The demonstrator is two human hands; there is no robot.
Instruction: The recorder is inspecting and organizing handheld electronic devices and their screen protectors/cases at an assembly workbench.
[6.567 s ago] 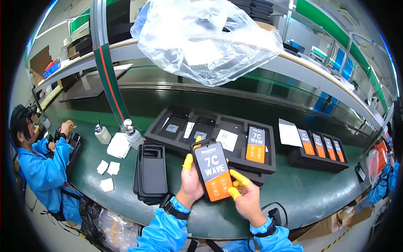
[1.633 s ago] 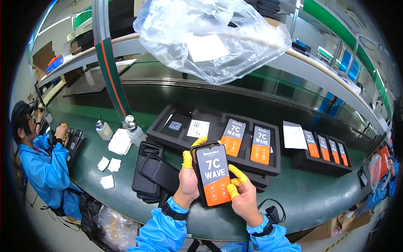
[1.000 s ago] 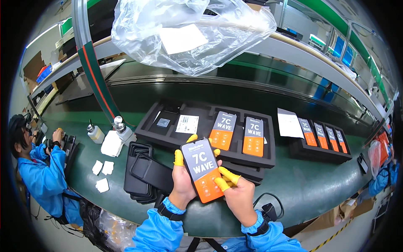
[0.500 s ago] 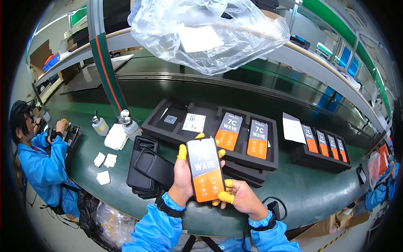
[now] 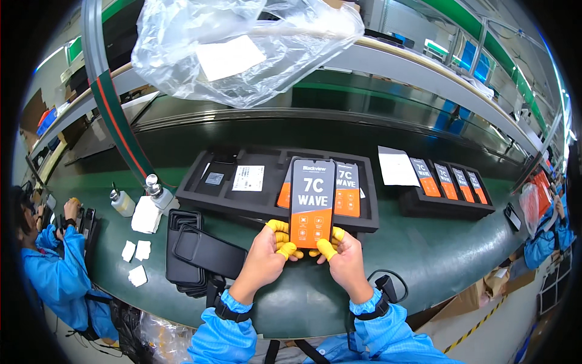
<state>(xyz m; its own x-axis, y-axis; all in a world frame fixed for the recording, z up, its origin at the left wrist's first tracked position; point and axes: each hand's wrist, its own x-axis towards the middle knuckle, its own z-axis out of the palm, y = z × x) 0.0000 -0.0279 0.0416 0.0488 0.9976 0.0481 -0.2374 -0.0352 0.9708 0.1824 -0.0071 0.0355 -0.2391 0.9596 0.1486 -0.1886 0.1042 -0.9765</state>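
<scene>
A smartphone (image 5: 311, 206) with a grey and orange front film stands nearly upright between my hands, its screen toward me. My left hand (image 5: 270, 255) pinches its lower left corner, and my right hand (image 5: 341, 255) pinches the lower right corner. Yellow finger cots cover several fingertips on both hands. Behind the phone lies a black foam tray (image 5: 279, 206) with similar phones in its right slots, one partly hidden by the held phone. The tray's left part holds a dark device and a white label sheet (image 5: 249, 178). Left of my hands is a pile of black phone cases (image 5: 197, 252).
At the right, a second black foam tray (image 5: 445, 210) holds several phones beside white paper (image 5: 397, 166). Two pump bottles (image 5: 159, 193), folded white cloths (image 5: 146, 215) and small white pieces (image 5: 137, 276) lie left. A plastic bag (image 5: 242, 57) hangs above. A co-worker (image 5: 57, 273) sits left.
The phone has risen and moved farther away, going from tilted to nearly upright. My left hand shifted from its side to the lower corner. The whole view has swung toward the right.
</scene>
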